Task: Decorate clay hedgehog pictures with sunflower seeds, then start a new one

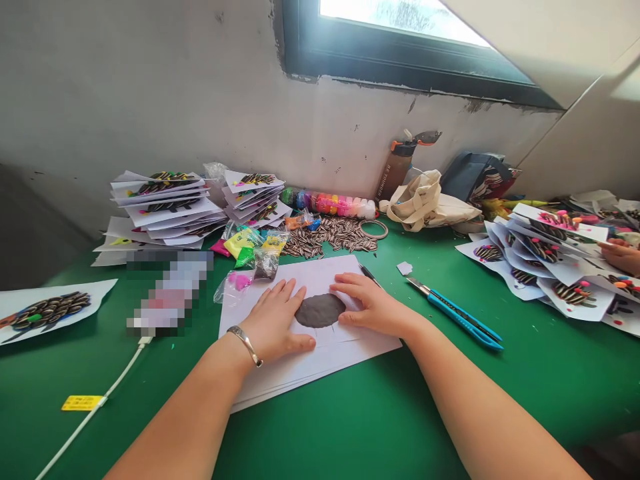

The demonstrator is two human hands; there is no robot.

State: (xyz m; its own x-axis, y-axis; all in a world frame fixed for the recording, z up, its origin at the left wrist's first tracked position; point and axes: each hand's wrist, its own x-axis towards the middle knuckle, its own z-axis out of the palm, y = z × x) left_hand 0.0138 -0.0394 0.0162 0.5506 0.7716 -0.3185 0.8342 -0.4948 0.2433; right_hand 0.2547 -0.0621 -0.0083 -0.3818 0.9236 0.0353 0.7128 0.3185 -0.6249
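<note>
A flattened dark grey oval of modelling clay point(320, 311) lies on a small stack of white paper point(280, 380). My left hand point(277, 317) rests on the paper at the clay's left side, fingers spread. At the right edge of the clay, my right hand point(373, 307) has its fingers apart, with fingertips at or close to the rim. Neither hand holds anything. Faint pencil lines show on the paper below the oval. A dark pen point(369, 274) lies partly behind my right hand.
A blue utility knife point(457, 317) lies to the right. Sunflower seeds point(325, 237), bagged coloured clay point(243, 245) and a tape roll point(374, 230) sit behind the paper. Stacks of seed-decorated sheets point(170, 220) stand left and right. Another person's hand point(620, 257) is at far right.
</note>
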